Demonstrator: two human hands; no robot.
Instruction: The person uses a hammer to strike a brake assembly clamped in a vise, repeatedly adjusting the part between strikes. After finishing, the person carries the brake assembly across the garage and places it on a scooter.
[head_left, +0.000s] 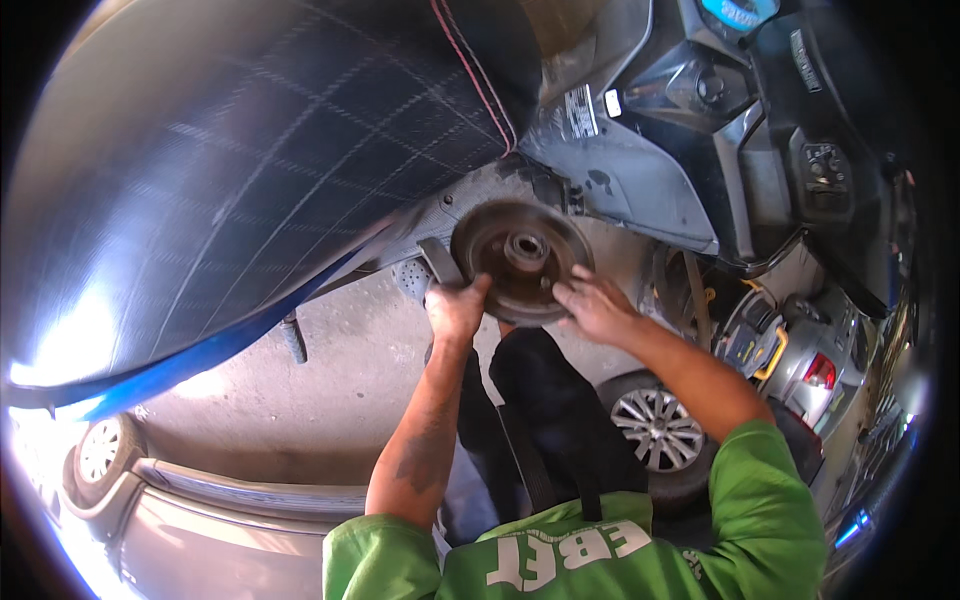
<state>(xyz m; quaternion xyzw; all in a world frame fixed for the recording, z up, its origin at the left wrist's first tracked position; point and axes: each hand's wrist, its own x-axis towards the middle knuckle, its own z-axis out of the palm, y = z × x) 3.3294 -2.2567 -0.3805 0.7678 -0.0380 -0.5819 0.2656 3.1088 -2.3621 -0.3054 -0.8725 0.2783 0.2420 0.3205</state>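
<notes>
Round brown-grey metal drum w/ raised centre hub (522, 262): held up btwn both hands, no long axis, hub side toward head.
Left hand (456, 306) (LH) on drum's lower-left edge, thumb over rim, so drum lies up + right of this grip; fingers mostly hidden, but looks clamped on rim. Right hand (598, 306) (RH) at drum's lower-right edge, fingers half curled, tips on near face; drum lies up + left of it. Blur there, can't tell if RH pinches or just rests. Neither hand clearly nearer, both touching. Flat grey bar (440, 262) just left of drum, above LH; can't tell if LH has it too. Black quilted seat w/ red stitching (300, 150) up-left of drum, grey perforated round plate (411, 279) beside drum's left, grey concrete floor (340, 395) below drum.
</notes>
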